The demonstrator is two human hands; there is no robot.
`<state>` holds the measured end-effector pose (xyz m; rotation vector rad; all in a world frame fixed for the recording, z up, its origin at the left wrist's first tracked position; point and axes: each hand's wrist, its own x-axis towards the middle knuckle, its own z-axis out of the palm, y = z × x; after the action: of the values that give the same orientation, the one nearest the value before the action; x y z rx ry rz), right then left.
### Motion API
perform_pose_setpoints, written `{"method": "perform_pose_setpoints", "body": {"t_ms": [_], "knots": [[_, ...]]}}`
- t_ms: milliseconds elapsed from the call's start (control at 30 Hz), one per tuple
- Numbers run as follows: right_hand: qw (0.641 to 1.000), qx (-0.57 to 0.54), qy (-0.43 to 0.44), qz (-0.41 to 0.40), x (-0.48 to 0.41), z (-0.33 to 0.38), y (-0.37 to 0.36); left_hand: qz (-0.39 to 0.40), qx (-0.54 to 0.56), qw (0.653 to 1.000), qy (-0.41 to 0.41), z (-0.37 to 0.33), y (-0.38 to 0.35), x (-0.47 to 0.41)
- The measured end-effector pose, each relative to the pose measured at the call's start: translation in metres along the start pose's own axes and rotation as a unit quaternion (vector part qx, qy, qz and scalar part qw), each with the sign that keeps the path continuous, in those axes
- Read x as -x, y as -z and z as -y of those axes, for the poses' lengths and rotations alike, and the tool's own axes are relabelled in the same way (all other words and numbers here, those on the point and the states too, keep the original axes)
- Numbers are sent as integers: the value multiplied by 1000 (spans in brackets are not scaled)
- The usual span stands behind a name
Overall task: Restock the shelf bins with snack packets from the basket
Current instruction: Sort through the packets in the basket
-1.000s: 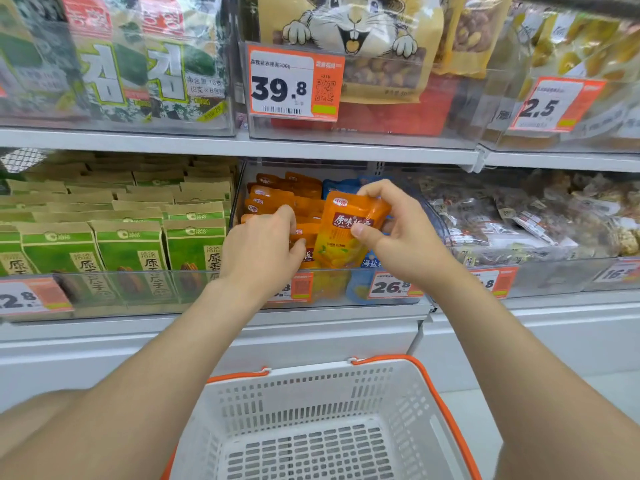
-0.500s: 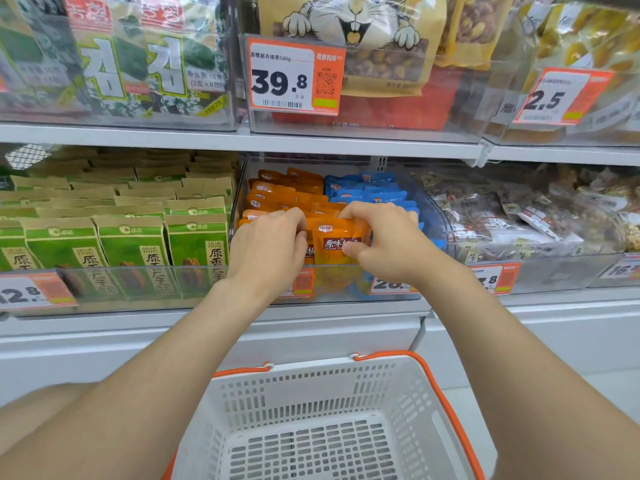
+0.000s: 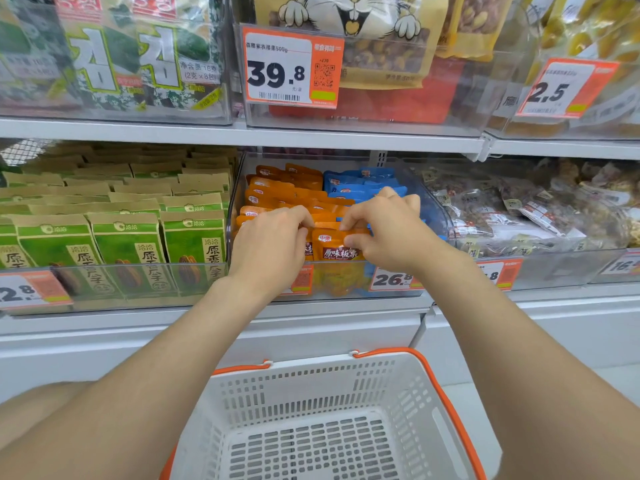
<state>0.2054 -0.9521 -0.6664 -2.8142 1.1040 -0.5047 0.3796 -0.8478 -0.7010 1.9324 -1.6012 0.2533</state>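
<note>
An orange snack packet (image 3: 337, 249) stands upright at the front of the clear middle shelf bin (image 3: 436, 216), in front of a row of like orange packets (image 3: 277, 188). My right hand (image 3: 388, 230) pinches its top right edge between thumb and fingers. My left hand (image 3: 270, 247) rests on the orange packets just to the left, fingers curled over their tops. Blue packets (image 3: 360, 183) fill the bin's right half. The white basket (image 3: 408, 382) with orange handles sits below, and I see no packets in it.
Green seed packets (image 3: 128, 244) fill the bin to the left. A bin of clear-wrapped snacks (image 3: 519, 216) lies to the right. Above the white shelf board (image 3: 242, 136) stand bins of seaweed and nut bags with orange price tags (image 3: 292, 67).
My right hand brought the orange packet down from above the bin and set it upright into the front row. My left hand stayed on the packets beside it.
</note>
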Motion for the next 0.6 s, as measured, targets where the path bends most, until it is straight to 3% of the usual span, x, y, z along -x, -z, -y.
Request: {"method": "perform_pose_setpoints", "body": {"t_ms": [233, 333, 400, 500, 600], "knots": [[999, 12, 4, 40, 2, -3, 2, 51, 12, 999, -8, 3, -1, -1], [989, -131, -44, -55, 11, -3, 3, 68, -17, 997, -35, 4, -1, 1], [965, -191, -109, -142, 11, -10, 6, 25, -31, 997, -60, 3, -1, 4], [971, -92, -142, -172, 9, -26, 1, -19, -20, 995, -95, -6, -1, 8], [990, 21, -124, -70, 7, -39, -15, 36, -73, 990, -116, -13, -8, 7]]}}
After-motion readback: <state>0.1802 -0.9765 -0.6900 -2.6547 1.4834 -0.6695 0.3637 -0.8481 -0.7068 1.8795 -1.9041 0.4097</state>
